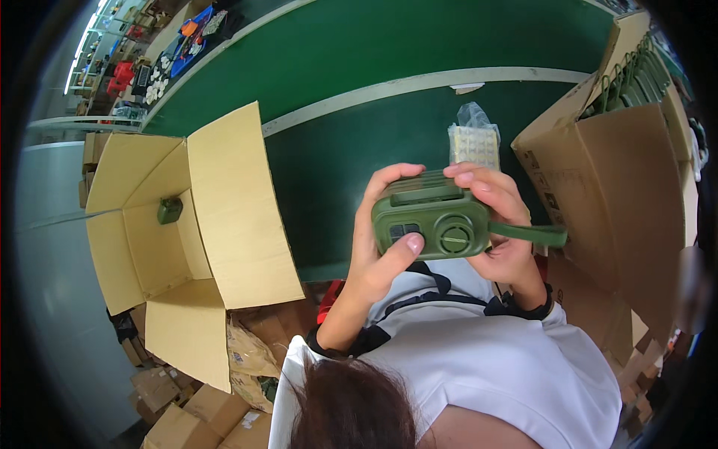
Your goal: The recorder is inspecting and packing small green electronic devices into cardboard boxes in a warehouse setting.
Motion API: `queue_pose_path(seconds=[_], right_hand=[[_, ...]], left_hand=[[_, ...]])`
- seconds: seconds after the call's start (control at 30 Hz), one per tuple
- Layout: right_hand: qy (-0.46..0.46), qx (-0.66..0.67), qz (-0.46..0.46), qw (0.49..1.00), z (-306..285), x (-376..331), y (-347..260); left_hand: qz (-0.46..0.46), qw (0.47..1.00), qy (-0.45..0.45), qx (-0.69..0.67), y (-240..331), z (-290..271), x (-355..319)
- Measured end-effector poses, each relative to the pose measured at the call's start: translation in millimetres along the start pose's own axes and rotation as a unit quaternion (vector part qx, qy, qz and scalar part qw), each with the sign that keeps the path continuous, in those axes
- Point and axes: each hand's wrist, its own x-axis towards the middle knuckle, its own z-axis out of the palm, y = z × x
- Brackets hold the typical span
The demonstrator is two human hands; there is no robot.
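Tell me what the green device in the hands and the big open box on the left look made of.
Green device: moulded plastic by the look, matte olive with soft highlights, ribbed top and round grille; both hands grip it. Open box: corrugated cardboard, plain tan, dull, with creased flaps.

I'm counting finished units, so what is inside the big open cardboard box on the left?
Inside the open cardboard box, one small green device rests against the back wall. The rest of the visible interior is bare cardboard; the near flap hides the right side of its interior.
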Motion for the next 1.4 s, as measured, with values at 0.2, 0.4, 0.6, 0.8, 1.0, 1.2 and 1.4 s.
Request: queue_pose_path(seconds=[0.2,0.4,0.6,0.8,1.0,1.2,1.4], right_hand=[[0.048,0.019,-0.022,0.998,11,-2,-11],[0.041,-0.041,-0.065,0.996,19,-5,-21],[0.057,-0.053,-0.105,0.991,25,-5,-27],[0.062,-0.044,-0.161,0.984,28,-4,-31],[0.037,-0.057,-0.170,0.983,23,-8,-32],[0.040,-0.072,-0.192,0.978,27,-10,-32],[0.030,-0.099,-0.227,0.968,21,-14,-32]], left_hand=[[0.043,0.999,-0.022,-0.009,6,-3,-6],[0.063,0.997,-0.050,0.004,11,-6,-12],[0.058,0.996,-0.069,-0.004,26,-6,-19],[0.087,0.991,-0.085,0.063,37,-7,-20],[0.140,0.980,-0.084,0.113,35,-8,-19],[0.210,0.961,-0.077,0.162,31,-5,-15],[0.255,0.944,-0.075,0.196,31,-1,-15]])
